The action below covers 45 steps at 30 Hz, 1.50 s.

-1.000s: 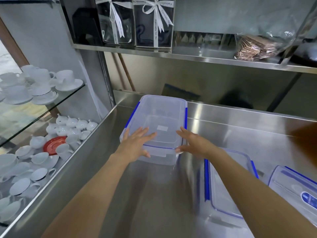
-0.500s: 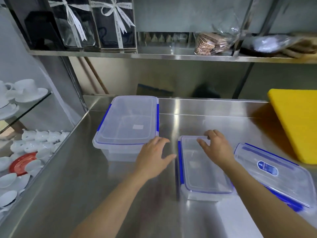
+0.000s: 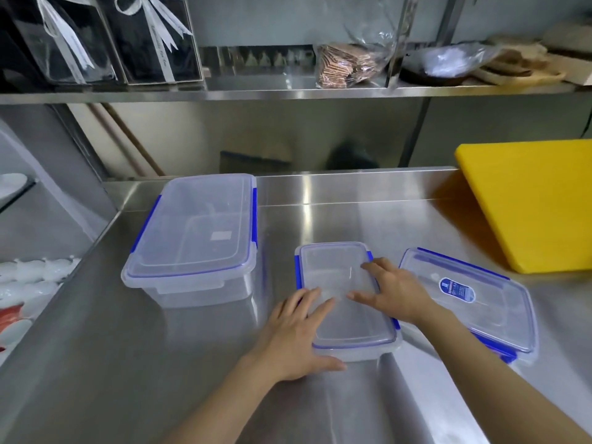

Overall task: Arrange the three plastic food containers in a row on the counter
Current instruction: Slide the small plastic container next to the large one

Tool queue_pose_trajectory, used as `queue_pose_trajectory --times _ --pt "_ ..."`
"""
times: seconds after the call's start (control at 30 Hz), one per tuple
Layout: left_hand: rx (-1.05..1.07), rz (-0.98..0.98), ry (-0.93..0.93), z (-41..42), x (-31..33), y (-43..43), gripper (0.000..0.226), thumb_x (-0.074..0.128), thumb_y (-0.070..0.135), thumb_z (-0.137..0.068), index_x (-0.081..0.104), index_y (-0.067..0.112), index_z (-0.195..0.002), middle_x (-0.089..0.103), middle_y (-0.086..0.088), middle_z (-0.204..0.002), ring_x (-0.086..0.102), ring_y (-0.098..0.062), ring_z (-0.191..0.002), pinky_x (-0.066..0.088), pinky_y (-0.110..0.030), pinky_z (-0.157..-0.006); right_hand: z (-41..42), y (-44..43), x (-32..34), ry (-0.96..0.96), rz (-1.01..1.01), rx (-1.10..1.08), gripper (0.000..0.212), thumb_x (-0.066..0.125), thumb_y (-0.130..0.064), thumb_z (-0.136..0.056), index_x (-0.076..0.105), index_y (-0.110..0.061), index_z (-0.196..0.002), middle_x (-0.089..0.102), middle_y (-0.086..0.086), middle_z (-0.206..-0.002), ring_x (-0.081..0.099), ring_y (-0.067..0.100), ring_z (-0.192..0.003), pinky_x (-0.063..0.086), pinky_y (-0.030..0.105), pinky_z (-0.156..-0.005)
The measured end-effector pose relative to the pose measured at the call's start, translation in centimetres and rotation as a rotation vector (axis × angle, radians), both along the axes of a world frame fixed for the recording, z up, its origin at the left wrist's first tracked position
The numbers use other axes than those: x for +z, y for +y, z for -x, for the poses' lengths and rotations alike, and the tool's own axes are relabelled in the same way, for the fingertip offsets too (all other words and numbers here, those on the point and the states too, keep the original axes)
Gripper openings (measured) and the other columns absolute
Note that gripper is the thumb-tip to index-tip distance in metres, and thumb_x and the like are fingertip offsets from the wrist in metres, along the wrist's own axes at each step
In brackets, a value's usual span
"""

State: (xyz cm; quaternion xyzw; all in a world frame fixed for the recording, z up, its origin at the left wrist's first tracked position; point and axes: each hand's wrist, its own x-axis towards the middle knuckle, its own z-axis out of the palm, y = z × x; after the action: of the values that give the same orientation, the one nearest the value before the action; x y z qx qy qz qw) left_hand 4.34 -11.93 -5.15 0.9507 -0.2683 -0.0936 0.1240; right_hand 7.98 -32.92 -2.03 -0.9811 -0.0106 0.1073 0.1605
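Three clear plastic containers with blue clips stand on the steel counter (image 3: 128, 363). The large deep container (image 3: 195, 238) is at the back left. The small middle container (image 3: 342, 293) lies in front of me. My left hand (image 3: 294, 334) grips its near left corner, fingers on the lid and thumb at the front edge. My right hand (image 3: 394, 290) rests flat on its lid at the right side. The flat container with a blue label (image 3: 474, 299) lies to the right, turned at an angle and close to the middle one.
A yellow cutting board (image 3: 531, 203) leans at the back right. A steel shelf (image 3: 288, 91) overhead carries ribboned boxes and bagged items. White cups and teapots (image 3: 28, 277) sit beyond the counter's left edge.
Both hands left the large container and moved right onto the small middle container. My view swung right, so the yellow board and the labelled container came into sight.
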Motion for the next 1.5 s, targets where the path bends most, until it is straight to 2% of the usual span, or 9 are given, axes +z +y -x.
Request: queue_pose_trajectory --times 0.2,0.43,0.57,0.83,1.03,1.17,1.27,1.37,1.5 --pt "0.061 0.048 0.031 -1.1 -0.2 -0.2 0.093 0.05 0.068 -0.077 -0.001 0.035 -0.147 -0.012 0.008 -0.158 -0.016 -0.01 -0.144 -0.001 -0.034 -0.118 -1.2 1.0 -0.6 0.046 0.041 0.048 0.077 0.04 -0.059 -0.088 0.008 -0.022 -0.148 0.006 0.003 -0.159 0.024 0.029 -0.14 0.021 0.037 -0.113" --pt "0.138 0.055 0.044 -5.5 -0.2 -0.9 0.083 0.052 0.05 -0.087 0.0 0.028 -0.148 -0.012 0.005 -0.159 -0.018 -0.012 -0.144 -0.002 -0.033 -0.117 -6.7 1.4 -1.8 0.128 0.016 0.041 0.077 0.029 -0.064 -0.088 -0.008 -0.03 -0.146 -0.015 -0.007 -0.158 0.041 0.026 -0.133 0.038 0.043 -0.104" --pt "0.178 0.051 -0.013 -8.4 0.2 -1.4 0.074 0.05 0.043 -0.091 0.007 0.024 -0.149 0.001 0.003 -0.16 -0.006 -0.015 -0.146 -0.002 -0.031 -0.117 -11.0 1.3 -1.9 0.171 -0.014 0.062 0.091 0.019 -0.077 -0.076 -0.007 -0.028 -0.147 -0.019 -0.004 -0.157 0.033 0.027 -0.138 0.038 0.049 -0.104" --pt "0.266 0.09 -0.025 -14.9 0.3 -2.0 0.069 0.052 0.034 -0.092 0.013 0.023 -0.148 0.009 0.004 -0.159 0.0 -0.013 -0.146 0.004 -0.03 -0.118 -18.3 2.2 -2.8 0.139 -0.03 0.034 0.067 0.031 -0.046 -0.097 -0.011 -0.027 -0.146 -0.019 -0.001 -0.157 0.04 0.031 -0.133 0.044 0.046 -0.1" --pt "0.287 0.068 -0.005 -17.3 0.2 -2.1 0.07 0.053 0.033 -0.092 0.012 0.025 -0.148 0.008 0.005 -0.159 -0.001 -0.013 -0.146 0.005 -0.034 -0.118 -21.0 2.5 -3.1 0.099 0.011 0.005 0.069 0.029 -0.053 -0.094 -0.007 -0.026 -0.146 -0.013 0.0 -0.159 0.043 0.032 -0.13 0.046 0.043 -0.097" --pt "0.314 0.083 0.02 -16.9 0.0 -2.3 0.068 0.05 0.032 -0.094 0.009 0.028 -0.148 0.004 0.007 -0.16 -0.004 -0.014 -0.146 0.006 -0.036 -0.118 -20.4 2.8 -3.0 0.008 0.134 0.033 0.06 0.033 -0.049 -0.095 0.007 -0.028 -0.145 0.003 0.004 -0.159 0.047 0.032 -0.125 0.048 0.045 -0.096" --pt "0.34 0.053 -0.044 -15.8 0.5 -2.8 0.064 0.047 0.027 -0.096 0.01 0.027 -0.148 0.004 0.003 -0.16 -0.004 -0.017 -0.146 0.004 -0.036 -0.118 -18.7 2.5 -2.7 -0.028 0.034 -0.009 0.065 0.03 -0.057 -0.092 0.01 -0.026 -0.144 0.014 0.005 -0.157 0.046 0.032 -0.127 0.044 0.047 -0.1" --pt "0.403 0.179 -0.096 -13.3 1.3 -3.8 0.061 0.048 0.035 -0.094 0.018 0.026 -0.147 0.014 0.0 -0.158 0.009 -0.018 -0.145 0.013 -0.034 -0.117 -16.5 0.4 -0.9 -0.092 -0.084 -0.039 0.063 0.041 -0.054 -0.09 0.026 -0.02 -0.141 0.036 0.008 -0.148 0.049 0.032 -0.122 0.045 0.047 -0.098" --pt "0.454 0.379 0.035 -8.7 1.5 -6.2 0.064 0.053 0.046 -0.088 0.029 0.02 -0.141 0.037 -0.001 -0.147 0.035 -0.021 -0.134 0.032 -0.035 -0.108 -13.1 -4.7 2.4 0.029 -0.127 -0.039 0.067 0.061 -0.043 -0.084 0.034 -0.019 -0.14 0.038 0.007 -0.148 0.043 0.029 -0.129 0.036 0.04 -0.105"
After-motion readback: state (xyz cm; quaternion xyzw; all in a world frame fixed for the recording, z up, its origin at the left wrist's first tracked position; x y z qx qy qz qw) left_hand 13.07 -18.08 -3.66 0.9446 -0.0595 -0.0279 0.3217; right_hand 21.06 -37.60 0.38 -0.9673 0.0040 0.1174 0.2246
